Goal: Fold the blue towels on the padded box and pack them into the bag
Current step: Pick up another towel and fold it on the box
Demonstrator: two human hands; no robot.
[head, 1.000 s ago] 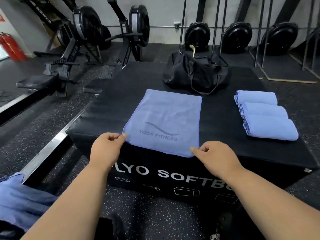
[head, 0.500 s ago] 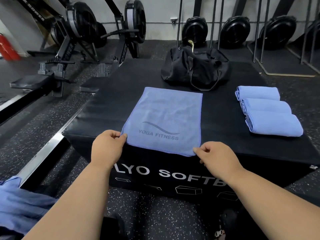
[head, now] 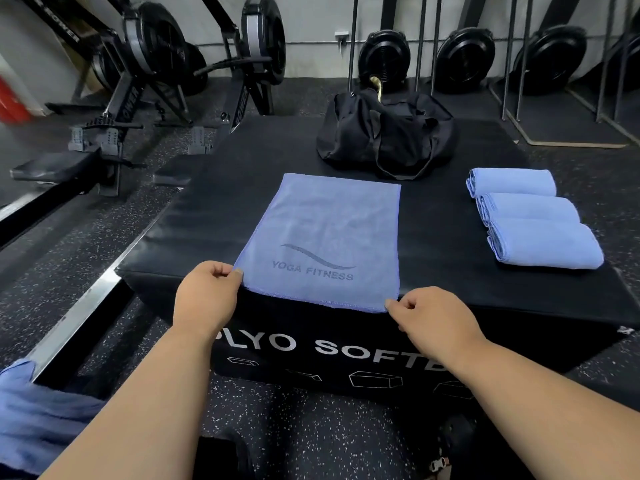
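Note:
A blue towel (head: 325, 233) printed "YOGA FITNESS" lies flat on the black padded box (head: 214, 216), its near edge hanging slightly over the front. My left hand (head: 204, 299) pinches its near left corner. My right hand (head: 429, 317) pinches its near right corner. Three folded blue towels (head: 533, 223) lie side by side on the box's right part. A black duffel bag (head: 384, 133) sits at the far edge of the box, behind the flat towel.
Rowing machines (head: 145, 81) stand on the floor to the left. Black weight plates (head: 464, 53) and upright bars line the back wall. A heap of blue cloth (head: 38, 417) lies at the lower left. A metal floor rail (head: 79, 313) runs beside the box.
Both hands keep their hold on the towel's near corners. The view has shifted slightly; the towel lies about where it was.

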